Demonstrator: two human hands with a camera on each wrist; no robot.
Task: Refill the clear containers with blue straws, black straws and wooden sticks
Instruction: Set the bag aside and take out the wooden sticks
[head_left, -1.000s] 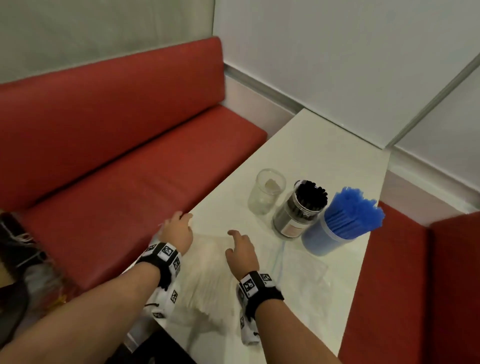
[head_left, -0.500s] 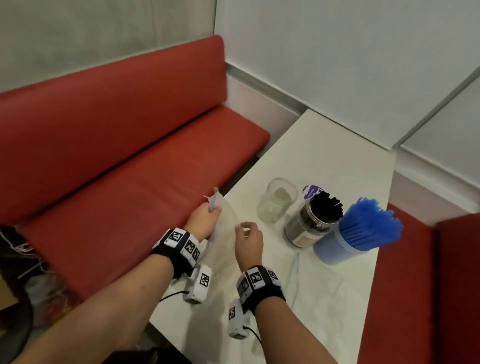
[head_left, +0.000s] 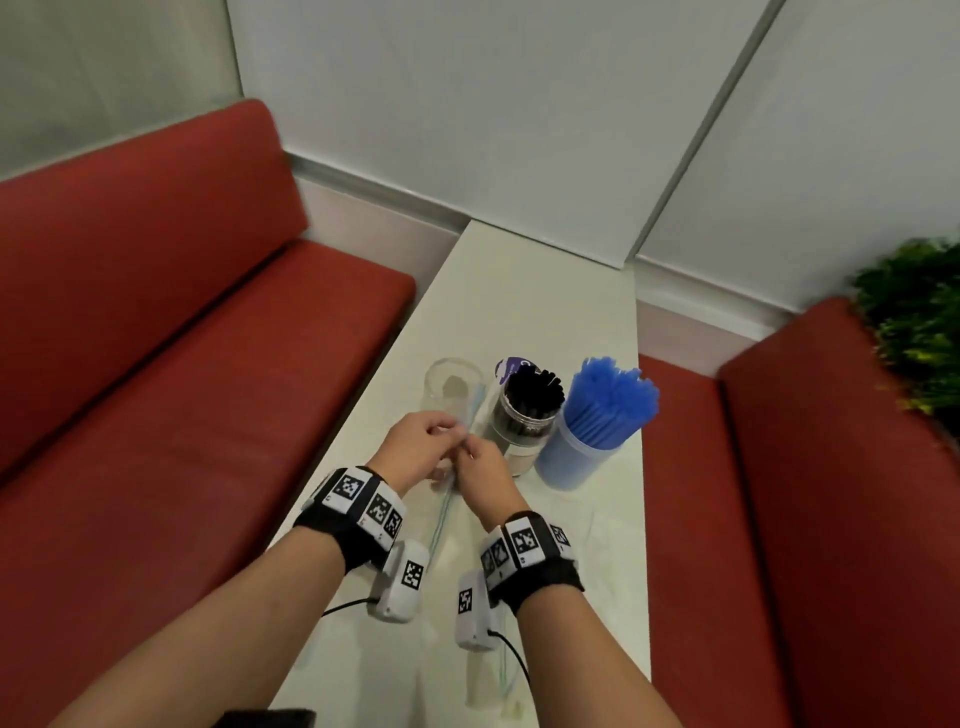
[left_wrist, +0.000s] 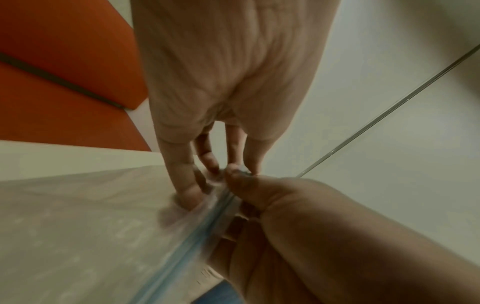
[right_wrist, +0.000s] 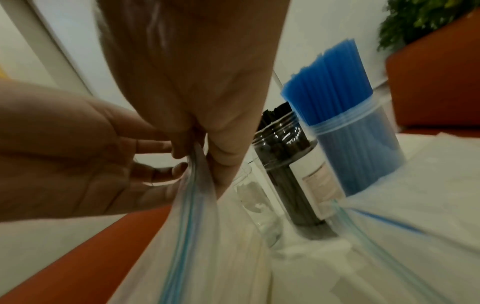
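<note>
Three containers stand in a row on the white table (head_left: 545, 291): an empty clear jar (head_left: 451, 385), a jar of black straws (head_left: 530, 410) and a tub of blue straws (head_left: 597, 431). In front of the empty jar my left hand (head_left: 453, 432) and right hand (head_left: 470, 453) meet and both pinch the top corner of a clear zip bag (head_left: 441, 525). In the right wrist view the bag (right_wrist: 207, 246) hangs below my fingers (right_wrist: 223, 156), its blue zip strip (right_wrist: 187, 205) running down. The left wrist view shows the same pinch on the bag (left_wrist: 78, 236). Its pale contents are blurred.
A second flat zip bag (right_wrist: 402, 216) lies on the table beside the blue-straw tub (right_wrist: 350, 144). Red benches (head_left: 182, 389) flank the table on both sides. A green plant (head_left: 914, 322) sits at the right, and white walls stand behind.
The bag has come up off the table. My hands have moved forward and together, from apart on the bag to pinching its top corner. The head view has swung right.
</note>
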